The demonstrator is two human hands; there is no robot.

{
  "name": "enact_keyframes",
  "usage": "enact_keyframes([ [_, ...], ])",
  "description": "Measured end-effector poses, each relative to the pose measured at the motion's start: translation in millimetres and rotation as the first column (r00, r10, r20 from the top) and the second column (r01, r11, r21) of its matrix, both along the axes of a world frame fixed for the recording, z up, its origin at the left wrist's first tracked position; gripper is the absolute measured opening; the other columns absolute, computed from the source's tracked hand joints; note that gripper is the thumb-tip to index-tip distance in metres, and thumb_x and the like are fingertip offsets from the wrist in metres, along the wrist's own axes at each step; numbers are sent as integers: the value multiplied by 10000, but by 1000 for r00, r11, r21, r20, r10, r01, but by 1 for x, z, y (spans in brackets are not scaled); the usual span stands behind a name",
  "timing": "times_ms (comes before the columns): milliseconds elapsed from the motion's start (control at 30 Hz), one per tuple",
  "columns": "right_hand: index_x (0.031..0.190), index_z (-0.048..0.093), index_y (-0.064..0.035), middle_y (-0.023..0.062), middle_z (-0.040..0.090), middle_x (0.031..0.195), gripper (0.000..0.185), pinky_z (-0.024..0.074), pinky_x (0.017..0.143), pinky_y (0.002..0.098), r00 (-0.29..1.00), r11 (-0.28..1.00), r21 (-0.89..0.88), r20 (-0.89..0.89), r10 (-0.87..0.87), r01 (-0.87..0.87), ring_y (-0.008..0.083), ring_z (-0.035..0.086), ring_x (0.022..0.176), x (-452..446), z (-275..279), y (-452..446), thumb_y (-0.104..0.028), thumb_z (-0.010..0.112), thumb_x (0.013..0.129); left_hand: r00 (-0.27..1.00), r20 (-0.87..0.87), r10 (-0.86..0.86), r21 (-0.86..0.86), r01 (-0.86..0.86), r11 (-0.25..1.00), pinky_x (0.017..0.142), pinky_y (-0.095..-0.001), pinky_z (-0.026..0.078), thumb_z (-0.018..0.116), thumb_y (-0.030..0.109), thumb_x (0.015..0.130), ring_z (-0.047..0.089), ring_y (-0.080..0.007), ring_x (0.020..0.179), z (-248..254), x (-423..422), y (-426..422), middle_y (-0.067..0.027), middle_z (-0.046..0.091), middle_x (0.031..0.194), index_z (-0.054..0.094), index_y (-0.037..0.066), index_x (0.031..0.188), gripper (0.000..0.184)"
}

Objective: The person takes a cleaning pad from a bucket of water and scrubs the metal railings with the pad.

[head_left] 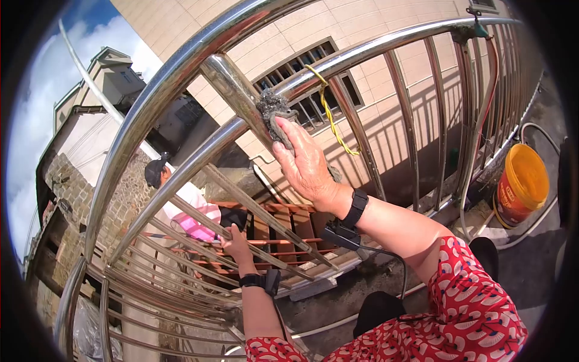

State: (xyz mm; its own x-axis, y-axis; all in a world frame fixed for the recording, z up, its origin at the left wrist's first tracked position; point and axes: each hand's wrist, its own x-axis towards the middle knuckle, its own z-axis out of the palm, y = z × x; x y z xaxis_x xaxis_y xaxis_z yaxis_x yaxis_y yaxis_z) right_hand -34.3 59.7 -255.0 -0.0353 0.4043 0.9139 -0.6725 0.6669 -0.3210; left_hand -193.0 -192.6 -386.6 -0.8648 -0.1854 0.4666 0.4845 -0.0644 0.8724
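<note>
My right hand presses a bunched grey rag against the thick steel post of the railing, just below the handrail. At its upper end the rag looks shaggy and curly, like steel wool, and another bit of grey shows below the palm. Lower down, my left hand is closed round a thin bar of the same railing. Just right of the post, a yellow twisted wire is looped over the upper rail and hangs down.
An orange bucket stands at right beside a pale hose. Dark cloth or tape wraps the rail at upper right, near a hanging red cable. Beyond the railing, a person in a cap is near orange-brown metal bars.
</note>
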Motion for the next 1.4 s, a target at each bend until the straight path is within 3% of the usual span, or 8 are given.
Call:
enact_keyframes([
  [67,1202,476,29,242,589,1023,335,456,807,414,954,941,-199,74,292,-273,385,582,925,4,7,8,-147,516,919,995,21,-101,53,100,994,492,-247,323,599,177,896,370,-65,545,-4,-2,-4,32,395,661,445,71,769,226],
  [233,1094,528,41,231,615,923,293,460,762,378,900,907,-252,195,389,-337,339,601,844,6,12,30,-204,478,941,998,27,-58,-9,58,998,473,-258,295,577,167,912,333,-70,495,0,-3,-1,40,346,588,418,69,706,278],
  [333,1024,572,0,11,589,862,290,429,729,259,700,740,-402,276,659,-538,86,488,796,-14,-10,48,-258,450,972,998,25,-63,13,63,998,466,-263,294,574,159,915,336,-73,497,-6,-9,-4,34,352,592,428,62,707,271],
  [467,1037,569,4,0,552,847,322,421,744,249,667,785,-338,415,619,-519,77,472,804,-22,-18,56,-285,445,971,999,23,-42,-1,42,999,458,-268,294,577,142,912,343,-75,495,-11,-15,-8,30,365,599,448,56,731,239],
  [667,1236,447,45,171,554,1153,483,396,951,316,670,614,-337,-73,739,-714,197,509,1092,-27,33,42,-233,576,863,1000,13,13,-38,-12,999,449,-265,323,551,109,919,375,-94,481,-10,-14,-8,2,430,606,445,54,763,196],
  [967,1286,468,-23,198,557,1211,732,386,978,339,831,884,-71,314,460,-462,254,511,1150,-29,8,55,-476,719,769,998,5,70,-1,-70,998,422,-263,301,525,51,916,358,-87,463,8,12,15,-2,422,562,451,46,753,179],
  [1200,1099,571,-16,186,631,976,570,464,809,361,707,776,-376,333,624,-507,286,610,910,-21,-145,50,-538,547,873,992,5,129,-5,-129,992,451,-247,269,549,74,918,302,-69,481,3,5,10,33,372,569,464,61,819,131],
  [1400,839,518,23,89,481,734,548,397,747,344,276,542,-775,471,838,-324,189,400,732,-31,-340,54,-472,338,990,966,-32,256,-6,-257,966,450,-245,289,559,93,897,318,-84,475,20,38,49,21,380,568,455,81,798,144],
])
